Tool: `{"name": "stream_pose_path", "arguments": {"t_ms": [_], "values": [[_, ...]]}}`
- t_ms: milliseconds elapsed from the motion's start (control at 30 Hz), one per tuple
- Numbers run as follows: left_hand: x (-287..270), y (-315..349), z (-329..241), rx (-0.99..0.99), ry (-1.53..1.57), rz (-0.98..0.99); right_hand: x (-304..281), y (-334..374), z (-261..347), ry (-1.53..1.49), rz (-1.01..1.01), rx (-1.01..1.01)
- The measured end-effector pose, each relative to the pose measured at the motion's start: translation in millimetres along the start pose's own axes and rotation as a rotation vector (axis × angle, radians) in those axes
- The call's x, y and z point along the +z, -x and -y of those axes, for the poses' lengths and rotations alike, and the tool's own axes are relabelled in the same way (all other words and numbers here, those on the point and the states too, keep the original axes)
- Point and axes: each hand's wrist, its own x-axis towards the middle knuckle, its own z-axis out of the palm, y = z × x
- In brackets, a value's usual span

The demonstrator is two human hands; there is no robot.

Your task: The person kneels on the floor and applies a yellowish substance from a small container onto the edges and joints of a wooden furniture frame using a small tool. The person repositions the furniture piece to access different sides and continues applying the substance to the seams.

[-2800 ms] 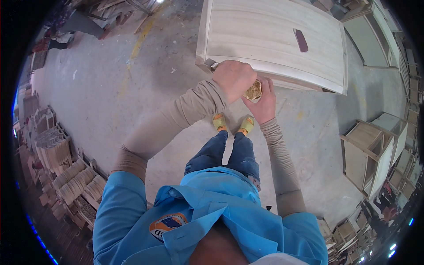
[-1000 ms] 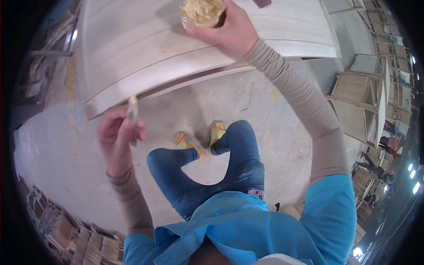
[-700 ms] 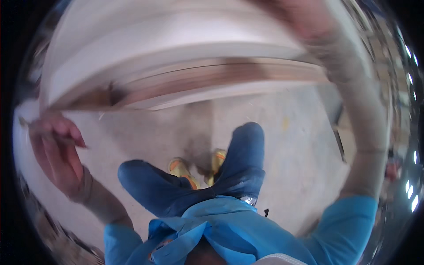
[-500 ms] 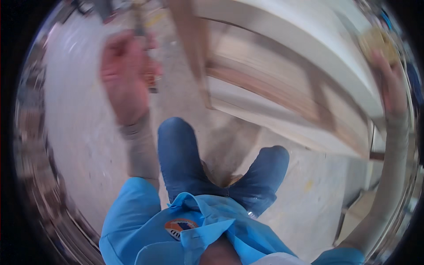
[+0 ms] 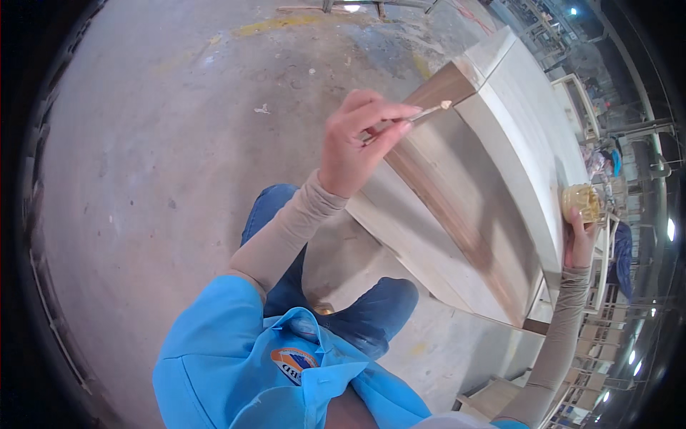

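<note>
My left hand (image 5: 363, 132) is raised in front of the near corner of a pale-coated wooden furniture piece (image 5: 511, 121). Between thumb and fingers it pinches a thin stick (image 5: 429, 111), whose tip carries a small dab of beige paste. The tip shows over the brown wood end of the piece; whether it touches cannot be told. Over at the right, my right hand (image 5: 577, 243) grips a translucent yellowish tub (image 5: 581, 202) from below, beside the far end of the pale top. Yellowish stuff lines the tub's inside.
Bare wood rails (image 5: 464, 222) run along the open side of the piece, close to my knees. Concrete floor (image 5: 179, 179) spreads to the left. A blue cloth (image 5: 623, 257) and pale wooden frames (image 5: 577, 107) stand farther right. A flat board (image 5: 493, 397) lies low at the right.
My left hand has moved right, to the corner of the furniture piece, with the stick now in clear sight. The view has turned, and the right hand still holds the tub.
</note>
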Motion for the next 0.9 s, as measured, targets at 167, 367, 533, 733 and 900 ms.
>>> {"name": "stream_pose_path", "arguments": {"t_ms": [167, 367, 533, 733, 900], "values": [[-1.2, -5.1, 9.8, 0.230, -0.187, -0.051, -6.2, -3.8, 0.1, -0.001, 0.030, 0.018], [-5.7, -4.8, 9.6, 0.193, -0.115, -0.096, -4.1, -4.1, -1.1, 0.004, 0.028, 0.016], [-26.5, 4.8, 20.1, 0.104, -0.058, -0.127, -14.0, -6.6, -6.0, -0.024, 0.038, 0.030], [-80.1, 13.3, 27.3, -0.004, -0.050, -0.233, -20.8, -10.7, -3.3, -0.020, 0.095, 0.028], [-132.4, 30.7, 48.1, -0.047, 0.020, -0.397, -19.1, -6.6, -0.4, -0.052, 0.120, 0.095]]}}
